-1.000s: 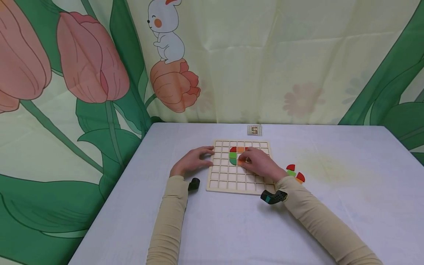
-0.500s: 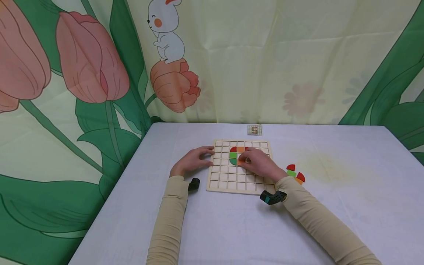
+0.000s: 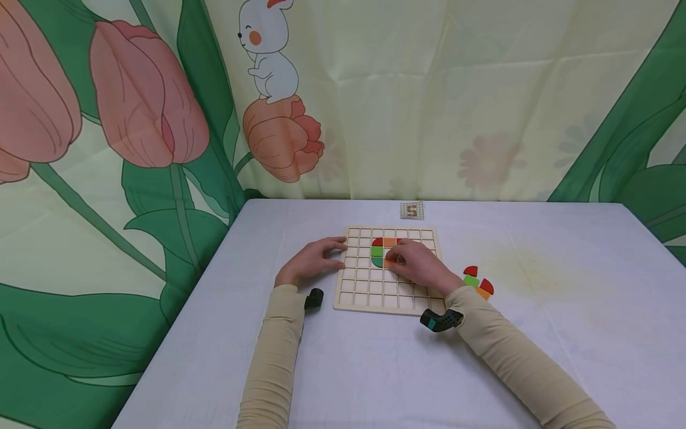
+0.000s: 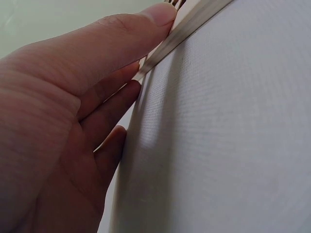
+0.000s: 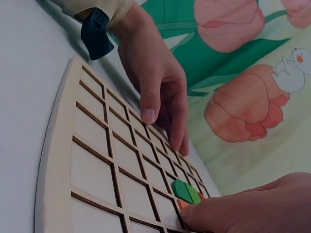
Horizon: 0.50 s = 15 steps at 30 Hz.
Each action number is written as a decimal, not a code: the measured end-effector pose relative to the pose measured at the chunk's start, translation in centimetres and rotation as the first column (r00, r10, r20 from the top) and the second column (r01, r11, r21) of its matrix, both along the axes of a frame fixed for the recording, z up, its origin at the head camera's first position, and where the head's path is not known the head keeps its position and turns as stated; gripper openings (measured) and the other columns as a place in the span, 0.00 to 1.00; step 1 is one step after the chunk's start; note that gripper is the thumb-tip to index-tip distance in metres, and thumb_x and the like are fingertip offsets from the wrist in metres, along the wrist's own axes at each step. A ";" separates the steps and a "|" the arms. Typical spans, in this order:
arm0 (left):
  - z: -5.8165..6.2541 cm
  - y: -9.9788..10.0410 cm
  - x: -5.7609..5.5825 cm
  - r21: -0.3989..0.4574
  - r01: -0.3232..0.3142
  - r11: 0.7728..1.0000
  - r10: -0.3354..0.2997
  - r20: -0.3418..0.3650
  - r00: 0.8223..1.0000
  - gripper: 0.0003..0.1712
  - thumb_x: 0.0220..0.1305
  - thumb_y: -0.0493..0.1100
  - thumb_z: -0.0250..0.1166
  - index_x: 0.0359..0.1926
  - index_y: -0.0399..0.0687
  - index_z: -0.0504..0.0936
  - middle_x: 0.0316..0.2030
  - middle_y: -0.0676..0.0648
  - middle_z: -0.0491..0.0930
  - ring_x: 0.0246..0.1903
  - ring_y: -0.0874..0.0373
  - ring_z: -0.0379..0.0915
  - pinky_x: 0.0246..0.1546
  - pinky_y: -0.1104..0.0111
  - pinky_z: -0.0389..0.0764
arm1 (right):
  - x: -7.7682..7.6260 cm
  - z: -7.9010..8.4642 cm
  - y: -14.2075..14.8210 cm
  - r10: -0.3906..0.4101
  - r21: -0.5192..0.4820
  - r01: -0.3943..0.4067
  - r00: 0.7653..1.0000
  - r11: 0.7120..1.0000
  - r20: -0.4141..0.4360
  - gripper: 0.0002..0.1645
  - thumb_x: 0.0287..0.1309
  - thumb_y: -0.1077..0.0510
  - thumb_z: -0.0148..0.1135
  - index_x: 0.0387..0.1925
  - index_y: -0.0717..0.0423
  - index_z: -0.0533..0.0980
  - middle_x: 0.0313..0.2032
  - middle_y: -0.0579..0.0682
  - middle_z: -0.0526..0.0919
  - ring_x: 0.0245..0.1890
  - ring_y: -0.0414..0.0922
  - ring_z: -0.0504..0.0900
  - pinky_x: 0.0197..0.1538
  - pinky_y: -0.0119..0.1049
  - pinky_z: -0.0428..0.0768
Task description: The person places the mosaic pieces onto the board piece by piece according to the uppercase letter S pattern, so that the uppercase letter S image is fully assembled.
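A wooden grid board (image 3: 364,285) lies on the white table. My left hand (image 3: 311,260) rests at its left edge, thumb and fingers fairly straight against the frame; the left wrist view shows the thumb (image 4: 121,41) on the rim. Over the board's upper middle, my right hand (image 3: 420,262) has its fingers bent and pinches an orange tile (image 3: 387,263) low in a cell. Beside that tile sit a dark green rounded tile (image 3: 377,261), a light green square tile (image 3: 377,251), a red rounded tile (image 3: 377,242) and another orange tile (image 3: 389,242). My right hand partly hides another red tile.
Right of the board lie loose tiles: two red rounded ones, a light green tile (image 3: 471,280) and an orange tile (image 3: 485,292) partly behind the right sleeve. A small pattern card (image 3: 412,210) lies near the table's back edge. A printed curtain (image 3: 429,119) hangs behind.
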<state>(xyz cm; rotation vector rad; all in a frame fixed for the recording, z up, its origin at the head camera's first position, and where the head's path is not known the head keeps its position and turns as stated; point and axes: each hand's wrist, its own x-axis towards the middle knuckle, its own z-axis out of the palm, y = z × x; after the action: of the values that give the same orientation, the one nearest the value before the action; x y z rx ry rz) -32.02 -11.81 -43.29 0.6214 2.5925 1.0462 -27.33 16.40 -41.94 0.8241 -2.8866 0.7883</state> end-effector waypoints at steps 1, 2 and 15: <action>0.0 0.0 0.0 0.000 -0.001 1.000 0.001 0.001 1.000 0.29 0.60 0.48 0.72 0.62 0.51 0.78 0.70 0.58 0.64 0.71 0.60 0.53 0.70 0.62 0.57 | 0.0 0.0 0.0 -0.002 -0.001 0.002 1.000 1.000 0.004 0.09 0.59 0.62 0.67 0.41 0.59 0.84 0.37 0.50 0.80 0.38 0.47 0.77 0.43 0.42 0.78; 0.0 0.0 0.0 0.001 -0.001 1.000 0.001 0.001 1.000 0.29 0.60 0.48 0.71 0.62 0.51 0.78 0.70 0.58 0.64 0.71 0.60 0.53 0.70 0.62 0.57 | 0.0 0.0 0.0 -0.004 -0.002 0.004 1.000 1.000 0.009 0.09 0.59 0.62 0.66 0.41 0.59 0.84 0.37 0.50 0.80 0.39 0.47 0.77 0.43 0.42 0.78; -0.3 0.1 -0.2 0.017 -0.014 1.000 0.013 0.013 1.000 0.29 0.59 0.48 0.72 0.62 0.52 0.78 0.70 0.59 0.64 0.71 0.60 0.53 0.70 0.61 0.57 | 0.5 0.7 2.3 -0.084 -0.036 0.087 0.994 0.996 0.068 0.14 0.60 0.59 0.65 0.47 0.62 0.82 0.42 0.52 0.82 0.41 0.48 0.79 0.47 0.46 0.79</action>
<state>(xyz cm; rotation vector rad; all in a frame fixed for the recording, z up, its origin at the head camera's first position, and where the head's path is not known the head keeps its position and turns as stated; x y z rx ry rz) -32.26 -11.72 -43.58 0.6002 2.5828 1.0743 -26.86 18.66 -41.24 0.6785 -2.9311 0.8759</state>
